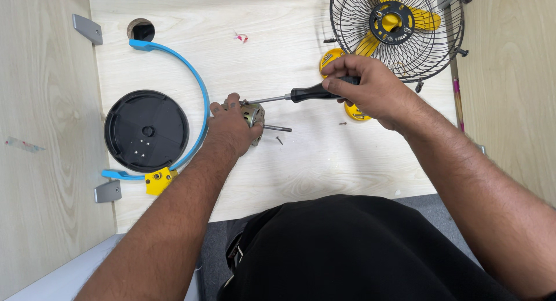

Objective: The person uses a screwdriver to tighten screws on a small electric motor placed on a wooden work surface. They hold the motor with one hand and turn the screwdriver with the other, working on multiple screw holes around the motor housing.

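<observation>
My left hand (230,126) is closed over the motor (253,116), pinning it to the wooden table (301,162) a little left of centre; most of its body is hidden under my fingers. Its shaft (278,128) sticks out to the right, lying nearly level, tip pointing toward my right arm. My right hand (370,87) is wrapped tight round the black handle of the screwdriver (301,94). The tool's long axis runs almost sideways across the table, handle at the right, bare shank sloping slightly down to the left, with its tip at the top of the motor, just above the shaft. A small screw (280,140) lies just below the shaft. The black disc (146,131) sits inside the blue arc (194,81) at my left, and the fan cage (397,32) stands beyond my right hand.
</observation>
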